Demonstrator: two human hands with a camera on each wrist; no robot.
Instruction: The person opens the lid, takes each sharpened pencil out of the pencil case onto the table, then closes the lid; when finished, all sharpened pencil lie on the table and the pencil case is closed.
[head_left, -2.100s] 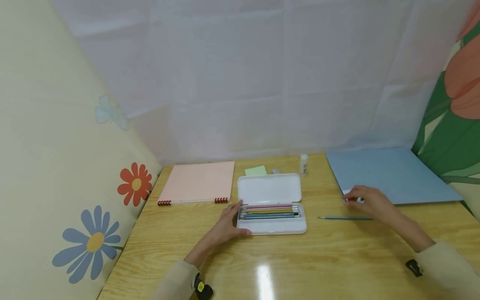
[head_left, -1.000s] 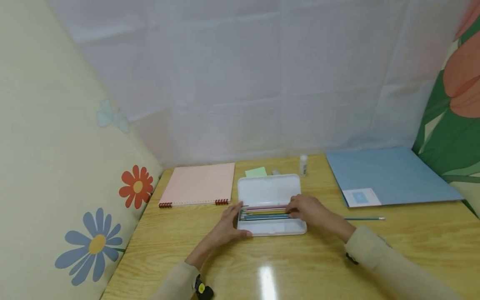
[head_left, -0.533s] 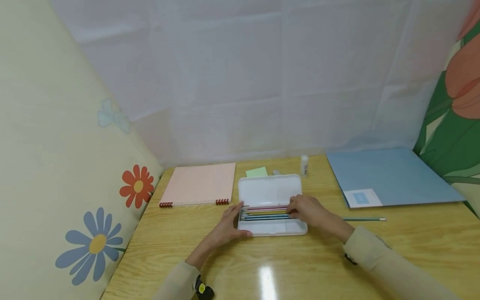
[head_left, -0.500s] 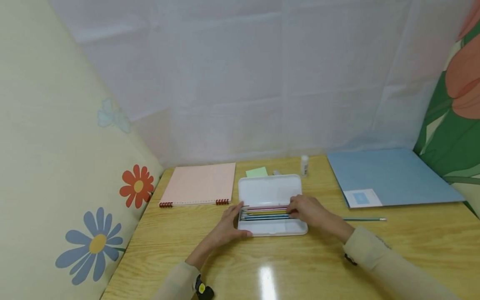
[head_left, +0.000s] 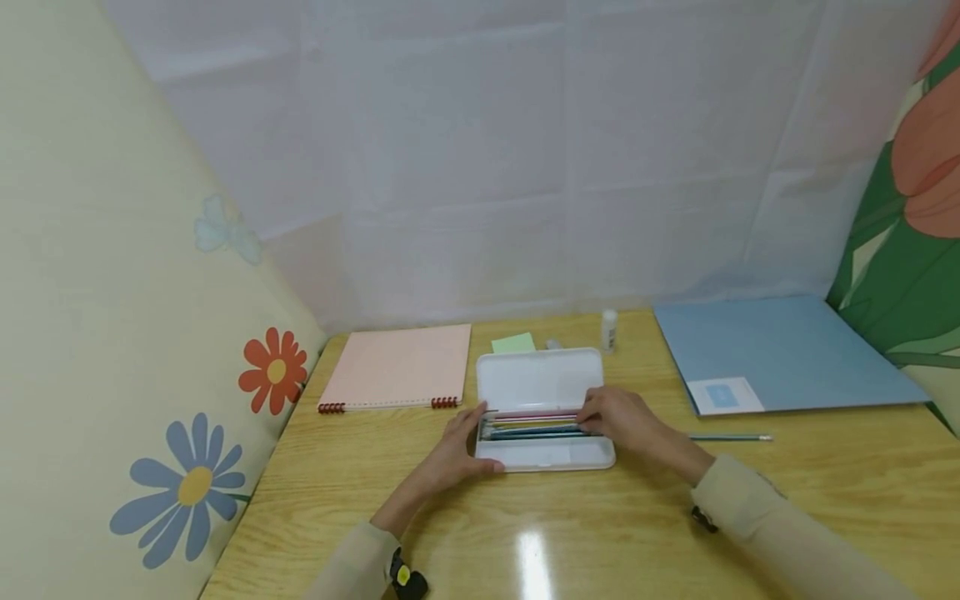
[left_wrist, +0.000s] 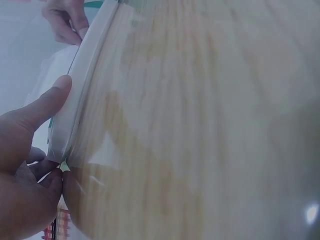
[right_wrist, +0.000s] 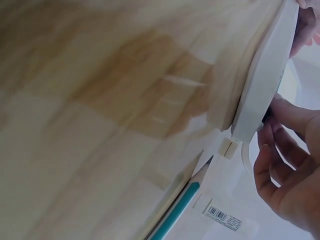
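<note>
In the head view an open white pencil case (head_left: pixel 546 455) lies on the table, its lid tipped back. Several pencils (head_left: pixel 531 422) lie side by side inside. My left hand (head_left: pixel 452 450) grips the case's left end, thumb on the front rim and fingers at the back corner. My right hand (head_left: pixel 618 418) is at the case's right end and pinches a dark blue pencil (head_left: pixel 536 431), slightly tilted over the others; its far end is hidden by the fingers. On the table to the right lies a teal pencil (head_left: pixel 731 437), partly behind the right forearm; its sharpened tip shows in the right wrist view.
A pink spiral notebook (head_left: pixel 401 365) lies at the left and a blue folder (head_left: pixel 787 350) with a white label at the right. Behind the case are green sticky notes (head_left: pixel 513 343), a small grey object (head_left: pixel 552 344) and an upright glue stick (head_left: pixel 608 331).
My right hand has moved left from beside the folder's corner to the pencil case. Over the last half second the dark blue pencil has shifted and tilted slightly. My left hand stays put.
</note>
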